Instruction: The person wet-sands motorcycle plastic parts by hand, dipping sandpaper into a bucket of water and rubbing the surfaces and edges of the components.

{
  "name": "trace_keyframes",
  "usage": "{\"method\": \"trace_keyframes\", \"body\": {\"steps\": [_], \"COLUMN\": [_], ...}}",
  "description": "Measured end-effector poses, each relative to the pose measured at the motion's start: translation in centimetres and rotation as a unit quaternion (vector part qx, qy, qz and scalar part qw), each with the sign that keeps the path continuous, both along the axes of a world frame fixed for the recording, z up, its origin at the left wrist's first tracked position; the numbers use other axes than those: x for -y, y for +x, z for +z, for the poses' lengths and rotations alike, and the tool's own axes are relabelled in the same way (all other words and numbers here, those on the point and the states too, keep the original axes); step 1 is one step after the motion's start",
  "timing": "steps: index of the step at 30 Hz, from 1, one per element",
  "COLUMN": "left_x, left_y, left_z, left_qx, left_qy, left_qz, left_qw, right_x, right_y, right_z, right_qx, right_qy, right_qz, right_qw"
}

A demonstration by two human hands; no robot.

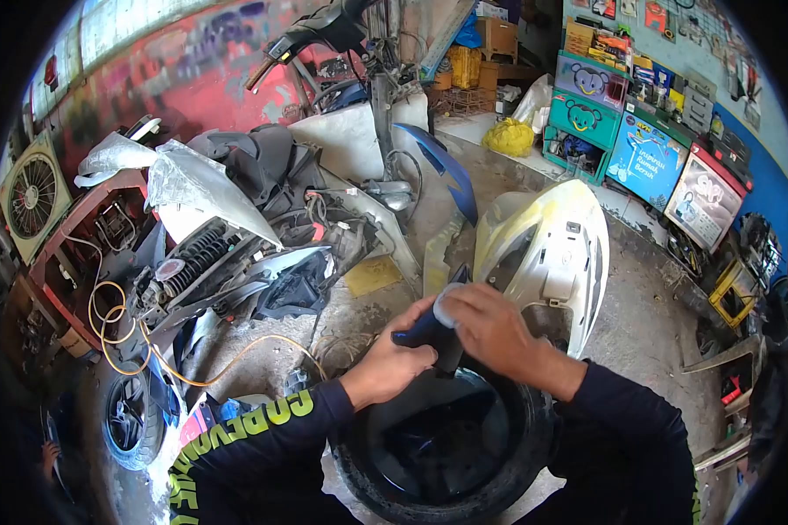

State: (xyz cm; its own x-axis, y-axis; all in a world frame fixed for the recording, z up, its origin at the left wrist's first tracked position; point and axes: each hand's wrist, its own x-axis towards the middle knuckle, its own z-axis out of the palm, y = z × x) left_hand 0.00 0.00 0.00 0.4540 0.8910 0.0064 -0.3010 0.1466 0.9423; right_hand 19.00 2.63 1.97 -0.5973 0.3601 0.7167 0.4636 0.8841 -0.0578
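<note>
My left hand (392, 363) grips a dark blue plastic body panel (424, 332), its thumb along the near edge. Against the panel's upper part, my right hand (490, 325) presses a thin whitish pad (447, 306); whether it is sandpaper or cloth I cannot make out. My right fingers are bent over the pad. Both hands are above a round black tub (525, 468) that holds dark liquid. Part of the panel is hidden behind my fingers.
A whitish-yellow fairing (565, 254) stands just ahead on the floor, beside a long blue panel strip (451, 175). Partly dismantled motorcycle parts (210, 262) crowd the left, with an orange hose (236, 360) across the floor. Drawers (584, 118) and boxes (648, 162) line the right wall.
</note>
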Motion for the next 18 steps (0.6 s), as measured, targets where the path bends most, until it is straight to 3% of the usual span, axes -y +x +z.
{"method": "trace_keyframes", "body": {"steps": [3,5,6,9,10,15,17,18], "left_x": [1.0,0.9,0.8,1.6,1.2,0.7,0.3,0.4], "left_y": [-1.2,-1.6,-1.7,-0.9,-0.5,-0.4,0.2,0.1], "left_z": [0.5,0.9,1.0,1.0,0.2,0.5,-0.7,-0.2], "left_qx": [0.009,-0.072,-0.097,-0.111,-0.080,-0.098,-0.085,-0.085], "left_qy": [-0.042,0.038,0.050,0.036,0.093,0.039,0.154,0.153], "left_qz": [0.021,0.000,-0.001,0.034,0.040,0.022,0.048,0.048], "left_qw": [0.999,0.997,0.994,0.993,0.992,0.994,0.983,0.983], "right_x": [2.2,1.3,0.5,2.2,2.9,0.8,2.9,2.9], "right_y": [-2.0,-1.1,-0.6,-1.1,-1.7,-0.5,-1.5,-1.4], "right_z": [0.2,0.6,0.5,0.2,0.4,0.1,0.4,0.9], "right_qx": [-0.054,-0.026,-0.033,-0.012,-0.009,0.013,0.014,0.031], "right_qy": [-0.029,-0.025,-0.056,-0.032,-0.025,-0.004,0.036,0.039], "right_qz": [0.029,0.057,0.017,0.020,0.045,-0.004,0.037,0.034], "right_qw": [0.998,0.998,0.998,0.999,0.999,1.000,0.999,0.998]}}
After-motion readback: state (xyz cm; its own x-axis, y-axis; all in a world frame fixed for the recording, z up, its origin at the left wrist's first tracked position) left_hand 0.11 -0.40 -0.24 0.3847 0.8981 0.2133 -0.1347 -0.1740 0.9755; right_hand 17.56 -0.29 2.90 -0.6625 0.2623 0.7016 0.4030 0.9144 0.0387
